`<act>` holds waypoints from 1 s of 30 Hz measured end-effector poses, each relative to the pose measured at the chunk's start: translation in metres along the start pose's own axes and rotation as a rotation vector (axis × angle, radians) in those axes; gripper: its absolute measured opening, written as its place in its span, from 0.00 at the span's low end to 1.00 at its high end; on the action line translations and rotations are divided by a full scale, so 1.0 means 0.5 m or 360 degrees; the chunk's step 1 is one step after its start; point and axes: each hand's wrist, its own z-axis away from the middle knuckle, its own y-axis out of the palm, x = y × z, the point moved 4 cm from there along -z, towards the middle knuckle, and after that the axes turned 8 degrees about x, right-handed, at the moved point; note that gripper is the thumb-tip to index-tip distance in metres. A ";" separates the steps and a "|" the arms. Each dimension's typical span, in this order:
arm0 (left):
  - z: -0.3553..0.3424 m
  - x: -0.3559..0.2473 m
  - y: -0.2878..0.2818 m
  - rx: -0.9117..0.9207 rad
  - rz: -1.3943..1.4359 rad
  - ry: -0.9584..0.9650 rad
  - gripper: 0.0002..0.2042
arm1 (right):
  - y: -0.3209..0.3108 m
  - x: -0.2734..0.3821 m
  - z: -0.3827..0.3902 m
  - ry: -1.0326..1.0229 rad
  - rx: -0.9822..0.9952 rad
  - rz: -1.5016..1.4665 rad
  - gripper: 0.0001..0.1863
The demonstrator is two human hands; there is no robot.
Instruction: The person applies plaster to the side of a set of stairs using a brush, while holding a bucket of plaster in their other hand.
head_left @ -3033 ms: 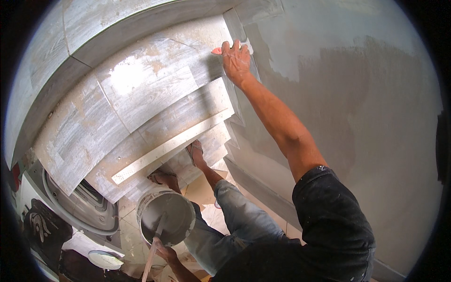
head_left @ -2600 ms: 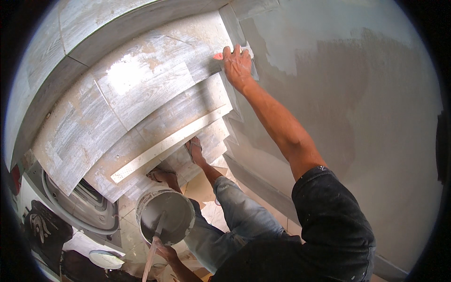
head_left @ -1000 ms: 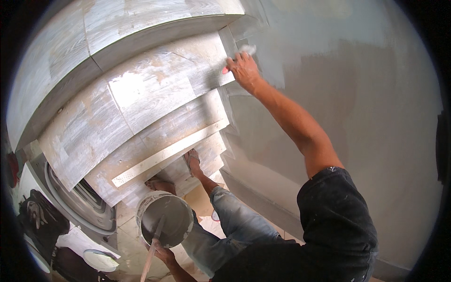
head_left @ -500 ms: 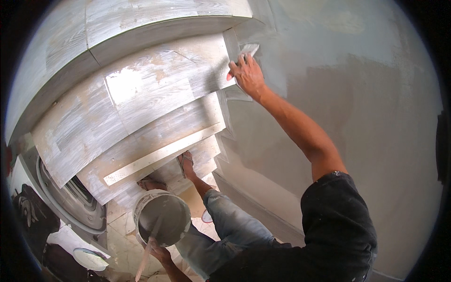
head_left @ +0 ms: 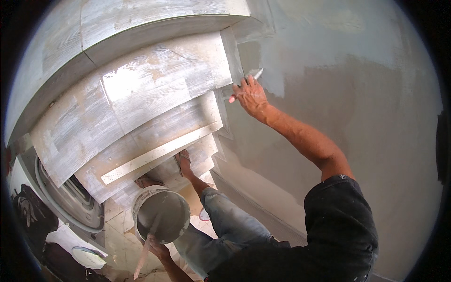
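My right hand (head_left: 252, 97) is closed around a flat paintbrush (head_left: 258, 73), whose pale end lies at the grey wall (head_left: 324, 122) beside the stair edge. Its handle is hidden in my fingers. Just above the brush, a darker, wet-looking strip (head_left: 249, 52) marks the wall. Low in the picture, my left hand (head_left: 159, 248) grips the near rim of a white bucket (head_left: 137, 202), tilted and holding smooth grey paint (head_left: 167, 214). A wooden stick (head_left: 142, 258) leans out of the paint across the rim, against my left thumb.
Wood-look steps (head_left: 155, 89) climb along the wall. A long pale strip (head_left: 159, 152) lies across a lower step, close to my feet (head_left: 184, 162). At the left are a grey oval basin-like object (head_left: 70, 197), a dark bag-like bundle (head_left: 28, 216) and a round white lid (head_left: 88, 257).
My right hand has drawn the brush down the wall, and the darker strip now shows above it. My left hand and the bucket have barely moved.
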 end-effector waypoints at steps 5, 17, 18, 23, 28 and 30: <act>-0.008 -0.060 0.033 -0.0264 0.0161 0.0104 0.30 | 0.020 -0.031 -0.020 -0.0096 -0.0207 0.0169 0.19; 0.023 0.036 0.024 -0.0293 -0.0064 0.0160 0.29 | -0.013 -0.073 -0.074 0.0012 -0.0113 -0.0249 0.14; 0.026 0.022 0.025 -0.0330 -0.0039 0.0110 0.29 | -0.010 -0.059 -0.062 -0.0049 -0.0281 -0.0073 0.14; 0.039 0.054 0.012 -0.0323 0.0080 0.0016 0.31 | 0.137 0.037 0.116 -0.0353 0.0166 0.0196 0.18; 0.044 0.027 0.033 -0.0266 0.0267 -0.0166 0.32 | 0.019 -0.003 0.031 -0.0185 -0.0296 -0.0156 0.13; 0.040 0.011 0.026 -0.0061 0.0254 -0.0209 0.36 | -0.041 -0.054 -0.066 -0.0070 -0.0676 -0.0072 0.11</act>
